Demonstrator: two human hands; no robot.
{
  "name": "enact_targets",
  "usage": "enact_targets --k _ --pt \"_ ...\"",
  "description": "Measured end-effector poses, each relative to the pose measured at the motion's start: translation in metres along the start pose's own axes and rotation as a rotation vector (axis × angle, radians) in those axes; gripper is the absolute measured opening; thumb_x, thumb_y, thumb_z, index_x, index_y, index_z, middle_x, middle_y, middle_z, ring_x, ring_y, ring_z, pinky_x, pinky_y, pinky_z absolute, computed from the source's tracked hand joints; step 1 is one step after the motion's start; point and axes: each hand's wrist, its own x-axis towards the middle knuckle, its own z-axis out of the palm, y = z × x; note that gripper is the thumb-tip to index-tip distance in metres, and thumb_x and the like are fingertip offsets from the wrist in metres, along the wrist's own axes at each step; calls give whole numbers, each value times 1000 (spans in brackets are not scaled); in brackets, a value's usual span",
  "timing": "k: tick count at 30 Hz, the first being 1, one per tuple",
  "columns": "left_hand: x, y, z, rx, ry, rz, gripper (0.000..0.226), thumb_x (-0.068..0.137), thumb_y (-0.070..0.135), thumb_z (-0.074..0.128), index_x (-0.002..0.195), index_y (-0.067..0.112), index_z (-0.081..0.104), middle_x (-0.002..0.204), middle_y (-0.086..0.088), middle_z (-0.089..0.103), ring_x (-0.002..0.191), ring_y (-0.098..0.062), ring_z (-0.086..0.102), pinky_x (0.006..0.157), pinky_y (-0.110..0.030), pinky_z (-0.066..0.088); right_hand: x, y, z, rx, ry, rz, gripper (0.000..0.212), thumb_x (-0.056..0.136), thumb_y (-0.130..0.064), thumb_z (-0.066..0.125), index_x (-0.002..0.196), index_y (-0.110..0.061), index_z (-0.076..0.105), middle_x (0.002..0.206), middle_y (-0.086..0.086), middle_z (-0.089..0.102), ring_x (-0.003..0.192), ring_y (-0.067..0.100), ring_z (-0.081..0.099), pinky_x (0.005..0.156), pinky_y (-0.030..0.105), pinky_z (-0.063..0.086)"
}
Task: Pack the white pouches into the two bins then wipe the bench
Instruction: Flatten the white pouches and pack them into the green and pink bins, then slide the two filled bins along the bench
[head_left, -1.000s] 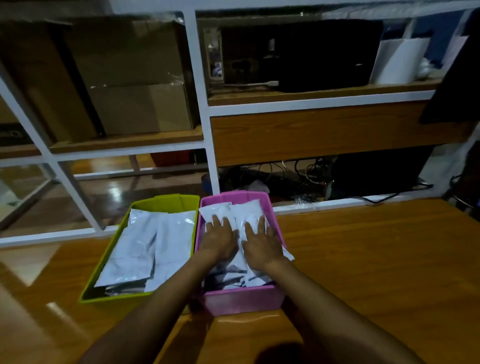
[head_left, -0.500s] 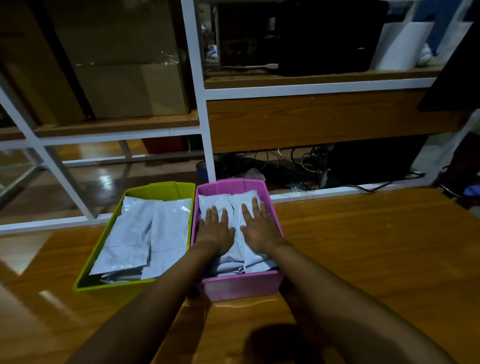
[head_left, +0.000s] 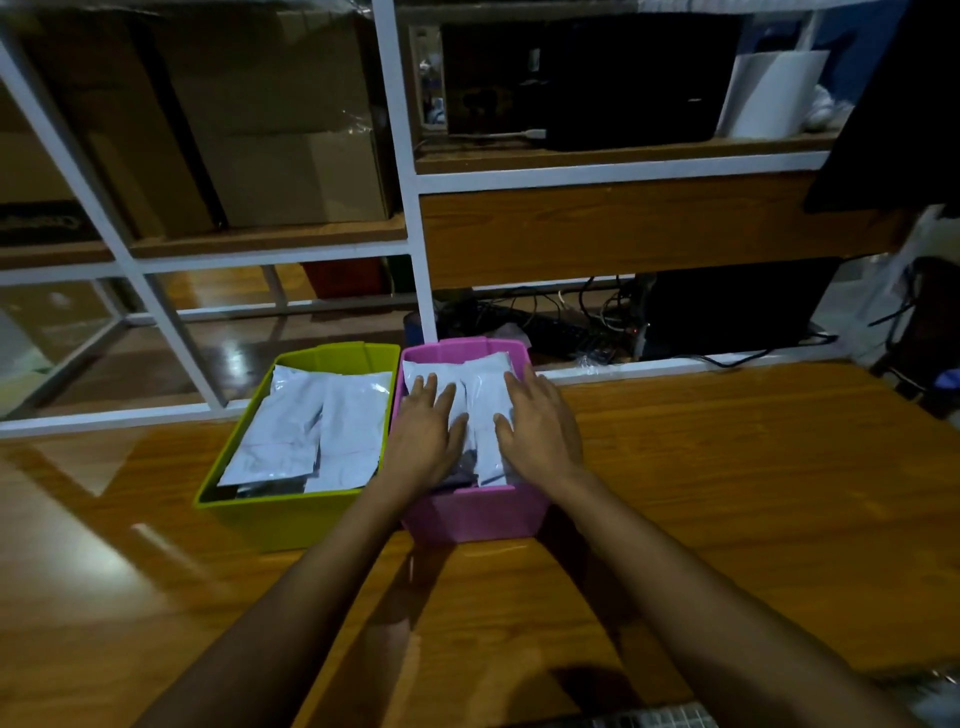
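Note:
A pink bin (head_left: 470, 512) stands on the wooden bench (head_left: 727, 467), touching a green bin (head_left: 275, 514) on its left. White pouches (head_left: 485, 389) fill the pink bin; more white pouches (head_left: 322, 426) lie stacked in the green one. My left hand (head_left: 423, 436) and my right hand (head_left: 540, 423) lie flat, fingers straight, pressing down on the pouches in the pink bin. The right hand reaches over the bin's right rim.
A white-framed shelf unit (head_left: 410, 218) rises behind the bins, with cardboard boxes (head_left: 270, 119) and dark equipment. Tangled cables (head_left: 571, 322) lie just behind the pink bin. A small object shows at the bottom right corner (head_left: 935, 691).
Both hands slid a little farther toward the back of the pink bin and spread apart; the pouches lie flatter. The camera view shifted slightly.

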Motion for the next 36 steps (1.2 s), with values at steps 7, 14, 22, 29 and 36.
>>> enact_targets --k 7,14,22,29,36 --pt "-40 -66 -19 168 -22 -344 37 92 33 46 105 3 63 102 -25 61 100 -45 55 77 -50 49 -15 2 20 71 -223 307 78 91 -48 53 152 -18 15 161 13 7 138 39 30 105 45 39" --pt "-78 -114 -37 43 -9 -415 49 94 34 37 62 3 57 64 -18 59 67 -40 62 58 -37 46 -16 -29 38 -23 -204 390 82 91 -46 56 152 -18 11 158 15 20 133 38 39 98 44 46" --pt "-98 -163 -51 67 12 -430 47 95 35 41 60 7 55 60 -6 50 61 -30 56 54 -27 32 -30 -79 58 -33 -164 409 81 90 -43 58 152 -16 12 155 18 27 126 38 47 93 43 49" --pt "-139 -212 -74 54 77 -514 48 89 37 34 53 8 49 53 -5 45 52 -27 46 49 -26 27 -42 -146 70 22 -216 308 80 90 -42 60 152 -20 14 154 12 30 132 34 41 100 44 45" --pt "-195 -274 -117 93 124 -569 45 82 40 36 46 13 42 46 3 40 47 -22 42 45 -25 22 -50 -229 102 31 -288 212 83 91 -47 56 152 -23 6 161 12 12 141 37 28 106 45 39"
